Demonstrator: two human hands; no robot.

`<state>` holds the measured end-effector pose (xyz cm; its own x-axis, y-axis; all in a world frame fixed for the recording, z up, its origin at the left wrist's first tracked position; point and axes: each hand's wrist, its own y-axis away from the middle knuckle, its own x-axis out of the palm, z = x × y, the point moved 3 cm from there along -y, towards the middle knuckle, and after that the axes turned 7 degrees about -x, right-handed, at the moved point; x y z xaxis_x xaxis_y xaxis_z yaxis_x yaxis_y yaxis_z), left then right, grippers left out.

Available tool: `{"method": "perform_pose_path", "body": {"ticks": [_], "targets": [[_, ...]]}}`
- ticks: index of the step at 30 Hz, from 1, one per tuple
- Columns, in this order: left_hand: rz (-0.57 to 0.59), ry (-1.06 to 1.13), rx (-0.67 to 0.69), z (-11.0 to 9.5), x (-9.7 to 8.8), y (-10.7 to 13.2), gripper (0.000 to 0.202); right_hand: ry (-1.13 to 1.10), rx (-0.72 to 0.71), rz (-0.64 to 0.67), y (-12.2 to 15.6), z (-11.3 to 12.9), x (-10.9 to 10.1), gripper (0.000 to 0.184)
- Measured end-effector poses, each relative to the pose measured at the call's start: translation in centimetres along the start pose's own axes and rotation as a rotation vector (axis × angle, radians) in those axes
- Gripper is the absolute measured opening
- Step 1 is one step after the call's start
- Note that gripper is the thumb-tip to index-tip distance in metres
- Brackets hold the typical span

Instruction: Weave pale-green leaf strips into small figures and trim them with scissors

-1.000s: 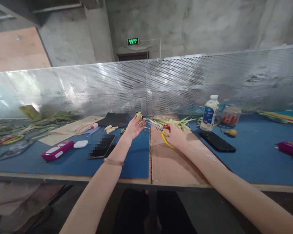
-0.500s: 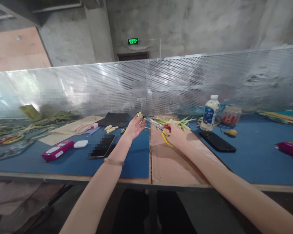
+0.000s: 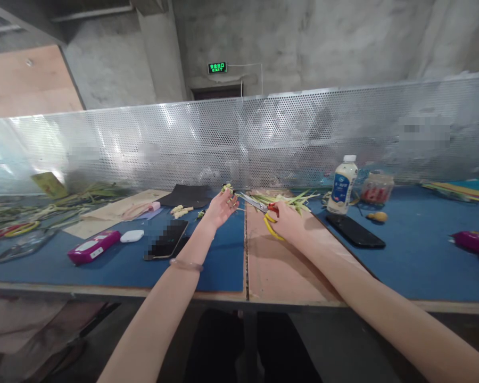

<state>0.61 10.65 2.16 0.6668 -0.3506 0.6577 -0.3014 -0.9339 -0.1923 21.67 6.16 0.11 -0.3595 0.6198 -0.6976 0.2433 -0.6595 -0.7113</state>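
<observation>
My left hand (image 3: 222, 209) is raised over the table with its fingers closed on a small pale yellow-green flower (image 3: 226, 188). In my right hand (image 3: 285, 219) is a pair of scissors (image 3: 272, 226) with yellow and red handles. Its metal blades point left toward my left fingertips and appear slightly parted. Behind the scissors lies a pile of long green stems and leaves (image 3: 299, 201). A few pale yellow pieces (image 3: 181, 211) rest on the blue surface left of my left hand.
Left are a phone (image 3: 168, 240), a white case (image 3: 132, 235), a purple pack (image 3: 94, 247), brown paper (image 3: 115, 213) and more scissors (image 3: 22, 229). Right stand a bottle (image 3: 342, 186) and a jar (image 3: 377, 189), with a black phone (image 3: 355, 231) in front. A perforated metal partition (image 3: 183, 143) runs along the back.
</observation>
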Motion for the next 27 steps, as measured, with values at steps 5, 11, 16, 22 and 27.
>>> {"method": "perform_pose_path", "body": {"ticks": [5, 11, 16, 22, 27], "targets": [[-0.014, -0.004, 0.01, -0.01, 0.05, 0.0, 0.022, 0.057, -0.022, -0.006, 0.12, 0.13, -0.26, 0.029], [-0.025, -0.009, 0.006, 0.02, 0.01, -0.01, 0.023, 0.116, -0.062, -0.01, 0.26, 0.29, -0.43, 0.028], [-0.036, -0.011, 0.006, 0.0, 0.19, 0.02, 0.024, 0.129, -0.069, -0.015, 0.27, 0.27, -0.33, 0.028], [-0.035, -0.008, 0.006, -0.02, 0.16, 0.05, 0.023, 0.142, -0.073, -0.019, 0.27, 0.38, -0.26, 0.027], [-0.025, -0.002, 0.007, -0.04, 0.0, 0.0, 0.022, 0.153, -0.06, -0.009, 0.25, 0.32, -0.17, 0.027]]}}
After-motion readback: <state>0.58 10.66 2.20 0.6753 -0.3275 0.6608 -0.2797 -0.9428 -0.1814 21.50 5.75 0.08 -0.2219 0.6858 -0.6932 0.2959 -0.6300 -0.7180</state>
